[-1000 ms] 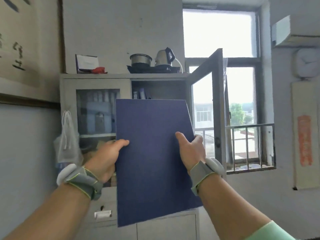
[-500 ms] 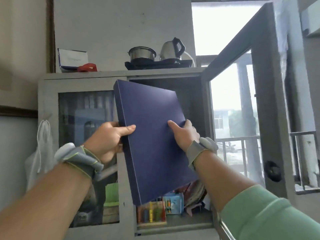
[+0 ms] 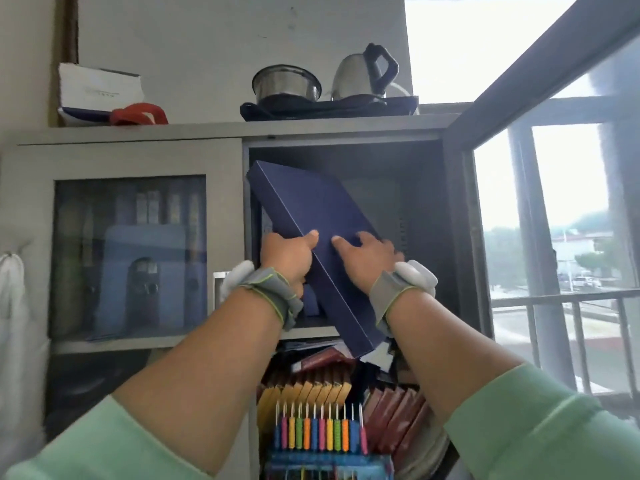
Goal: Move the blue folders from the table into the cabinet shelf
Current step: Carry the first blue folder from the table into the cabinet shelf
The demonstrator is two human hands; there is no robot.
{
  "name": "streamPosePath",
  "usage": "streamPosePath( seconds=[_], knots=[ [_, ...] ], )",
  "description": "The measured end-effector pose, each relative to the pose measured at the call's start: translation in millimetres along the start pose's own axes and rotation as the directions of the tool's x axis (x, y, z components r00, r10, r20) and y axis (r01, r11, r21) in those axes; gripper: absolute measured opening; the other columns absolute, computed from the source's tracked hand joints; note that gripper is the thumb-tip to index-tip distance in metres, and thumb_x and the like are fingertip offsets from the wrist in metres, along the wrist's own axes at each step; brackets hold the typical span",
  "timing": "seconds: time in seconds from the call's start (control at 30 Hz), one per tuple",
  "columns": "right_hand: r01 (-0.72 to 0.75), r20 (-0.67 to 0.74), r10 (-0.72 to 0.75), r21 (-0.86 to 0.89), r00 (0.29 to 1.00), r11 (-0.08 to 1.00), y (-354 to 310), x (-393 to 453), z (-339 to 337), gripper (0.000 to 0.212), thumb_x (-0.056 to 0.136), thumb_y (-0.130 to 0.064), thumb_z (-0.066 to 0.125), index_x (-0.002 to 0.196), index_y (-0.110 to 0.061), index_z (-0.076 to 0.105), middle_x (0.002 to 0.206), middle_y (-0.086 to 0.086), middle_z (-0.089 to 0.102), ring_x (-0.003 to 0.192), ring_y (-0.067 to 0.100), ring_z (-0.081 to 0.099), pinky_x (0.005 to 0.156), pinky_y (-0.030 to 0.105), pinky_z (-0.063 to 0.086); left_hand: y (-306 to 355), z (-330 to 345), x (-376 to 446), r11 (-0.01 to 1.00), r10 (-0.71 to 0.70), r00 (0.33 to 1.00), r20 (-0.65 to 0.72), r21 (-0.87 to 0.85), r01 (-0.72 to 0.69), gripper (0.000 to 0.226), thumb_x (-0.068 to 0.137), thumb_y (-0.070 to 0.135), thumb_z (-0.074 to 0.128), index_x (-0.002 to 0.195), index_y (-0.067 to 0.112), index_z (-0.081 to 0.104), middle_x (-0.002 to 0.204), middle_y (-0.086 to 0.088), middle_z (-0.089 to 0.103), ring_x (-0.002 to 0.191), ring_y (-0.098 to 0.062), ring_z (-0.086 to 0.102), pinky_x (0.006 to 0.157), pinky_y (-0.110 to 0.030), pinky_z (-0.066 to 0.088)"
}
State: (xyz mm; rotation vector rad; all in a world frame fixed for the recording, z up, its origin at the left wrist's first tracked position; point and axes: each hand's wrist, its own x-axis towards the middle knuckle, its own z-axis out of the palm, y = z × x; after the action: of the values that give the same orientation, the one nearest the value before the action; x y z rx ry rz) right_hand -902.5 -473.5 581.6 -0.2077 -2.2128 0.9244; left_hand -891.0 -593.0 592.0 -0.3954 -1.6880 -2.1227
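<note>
A dark blue folder (image 3: 311, 209) leans tilted in the open upper right compartment of the grey cabinet (image 3: 221, 133), its top corner inside and its bottom corner hanging below the shelf edge (image 3: 311, 332). My left hand (image 3: 289, 256) grips its left spine edge. My right hand (image 3: 367, 258) presses flat on its cover from the right. Behind my left hand, other blue items stand on the same shelf, mostly hidden.
The cabinet door (image 3: 540, 64) stands open to the right, beside a barred window (image 3: 571, 306). A pot (image 3: 285, 83), kettle (image 3: 363, 72) and red cap (image 3: 138, 114) sit on top. Books and a colourful abacus (image 3: 318, 427) fill the lower shelf. The left glass door (image 3: 130, 254) is closed.
I have stepped closer to the cabinet. Both hands have pushed the folder up and forward, so its top now sits inside the upper right compartment and it leans further left.
</note>
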Motion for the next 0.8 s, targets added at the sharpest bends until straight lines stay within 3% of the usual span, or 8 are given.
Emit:
streamPosePath(
  seconds=[0.1, 0.23, 0.4, 0.5, 0.6, 0.7, 0.8],
  knots=[
    [-0.010, 0.069, 0.006, 0.055, 0.998, 0.998, 6.6, 20.9, 12.7, 0.074, 0.083, -0.067, 0.039, 0.147, -0.029, 0.035, 0.152, 0.013, 0.037, 0.137, 0.038, 0.035, 0.114, 0.046, 0.027, -17.8, 17.4, 31.6, 0.997, 0.046, 0.998, -0.033, 0.062, -0.044, 0.045, 0.081, 0.021, 0.069, 0.120, 0.001, 0.059, 0.119, -0.017, 0.068, 0.105, -0.036, 0.066, 0.093, -0.050, 0.054],
    [-0.021, 0.150, -0.010, 0.208, 0.989, 0.978, 14.0, 45.7, 33.0, 0.071, 0.090, -0.058, 0.040, 0.150, -0.022, 0.029, 0.156, 0.008, 0.034, 0.142, 0.030, 0.033, 0.111, 0.035, 0.028, -38.4, 38.5, 64.2, 0.980, 0.143, 0.988, -0.059, 0.150, -0.133, 0.048, 0.081, 0.023, 0.070, 0.123, 0.004, 0.057, 0.121, -0.013, 0.067, 0.105, -0.031, 0.065, 0.090, -0.035, 0.053],
    [-0.062, 0.098, 0.038, 0.260, 0.994, 0.964, 31.5, 75.3, 53.9, 0.067, 0.094, -0.053, 0.035, 0.151, -0.020, 0.027, 0.158, 0.006, 0.031, 0.143, 0.029, 0.031, 0.113, 0.035, 0.025, -56.1, 54.9, 96.9, 0.902, 0.171, 0.984, 0.055, 0.393, -0.179, 0.057, 0.086, 0.037, 0.064, 0.126, 0.001, 0.048, 0.131, -0.014, 0.058, 0.117, -0.032, 0.057, 0.088, -0.029, 0.042],
    [-0.061, 0.083, 0.039, 0.283, 0.996, 0.957, 39.3, 88.1, 62.3, 0.064, 0.096, -0.051, 0.031, 0.151, -0.018, 0.029, 0.159, 0.004, 0.030, 0.144, 0.028, 0.030, 0.116, 0.036, 0.024, -57.0, 54.6, 109.8, 0.774, 0.177, 0.969, 0.170, 0.584, -0.244, 0.067, 0.087, 0.039, 0.063, 0.136, 0.002, 0.039, 0.142, -0.018, 0.045, 0.127, -0.035, 0.048, 0.106, -0.039, 0.040],
    [-0.059, 0.066, 0.042, 0.287, 0.997, 0.956, 44.4, 100.7, 73.1, 0.061, 0.097, -0.052, 0.028, 0.148, -0.019, 0.035, 0.156, 0.006, 0.036, 0.141, 0.030, 0.035, 0.115, 0.038, 0.025, -67.3, 46.1, 120.4, 0.605, 0.325, 0.914, 0.243, 0.689, -0.399, 0.095, 0.082, 0.035, 0.070, 0.153, 0.011, 0.012, 0.152, -0.015, 0.028, 0.139, -0.033, 0.033, 0.115, -0.038, 0.030],
    [-0.046, 0.066, 0.024, 0.344, 0.998, 0.938, 52.5, 112.9, 85.4, 0.056, 0.100, -0.043, 0.027, 0.149, -0.018, 0.035, 0.156, 0.006, 0.035, 0.143, 0.026, 0.033, 0.117, 0.035, 0.022, -86.8, 42.4, 132.7, 0.339, 0.499, 0.803, 0.325, 0.780, -0.526, 0.104, 0.076, 0.042, 0.072, 0.154, 0.026, 0.005, 0.156, -0.005, 0.021, 0.137, -0.032, 0.029, 0.109, -0.041, 0.033],
    [-0.054, 0.076, 0.026, 0.396, 0.997, 0.917, 61.7, 126.2, 95.6, 0.052, 0.101, -0.034, 0.028, 0.150, -0.018, 0.031, 0.158, 0.005, 0.030, 0.145, 0.022, 0.028, 0.119, 0.033, 0.017, -101.6, 45.4, 148.4, 0.082, 0.553, 0.714, 0.429, 0.825, -0.559, 0.100, 0.074, 0.055, 0.067, 0.153, 0.034, 0.008, 0.163, 0.004, 0.007, 0.142, -0.034, 0.019, 0.111, -0.045, 0.028]
  ],
)
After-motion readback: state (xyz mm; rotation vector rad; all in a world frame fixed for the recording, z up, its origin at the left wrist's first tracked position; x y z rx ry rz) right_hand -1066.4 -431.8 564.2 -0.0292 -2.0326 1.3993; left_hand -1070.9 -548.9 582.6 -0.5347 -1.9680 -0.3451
